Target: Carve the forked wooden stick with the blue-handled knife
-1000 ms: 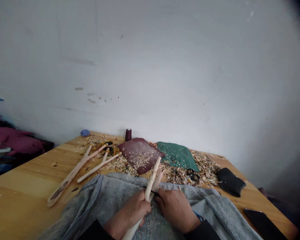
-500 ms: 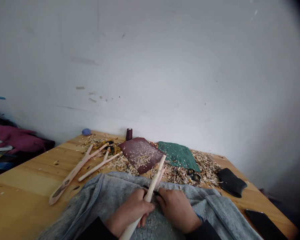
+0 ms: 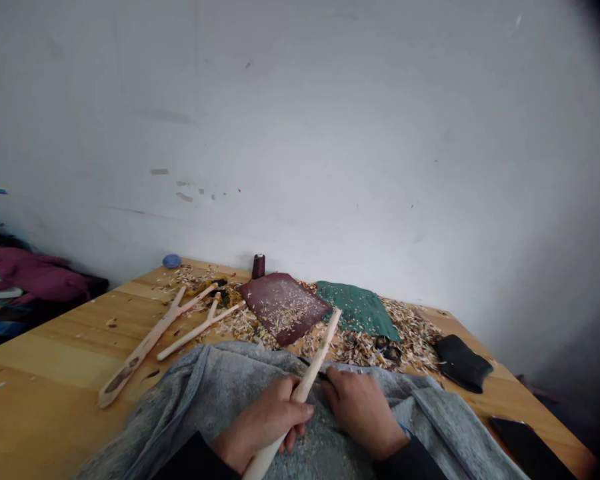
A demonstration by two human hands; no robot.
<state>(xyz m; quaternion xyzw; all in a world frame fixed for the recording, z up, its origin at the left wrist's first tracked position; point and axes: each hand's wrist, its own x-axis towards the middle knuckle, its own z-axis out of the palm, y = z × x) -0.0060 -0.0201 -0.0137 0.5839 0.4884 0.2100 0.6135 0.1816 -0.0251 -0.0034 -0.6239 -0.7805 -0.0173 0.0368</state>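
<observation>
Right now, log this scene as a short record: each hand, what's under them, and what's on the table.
left hand: grips a peeled wooden stick
right hand: holds a dark-bladed knife beside the stick, handle hidden
under hands: grey knit cloth scattered with shavings
table: wooden table
on table: two forked peeled branches, maroon mat, green mat, wood shavings, dark thread spool, black pouch
</observation>
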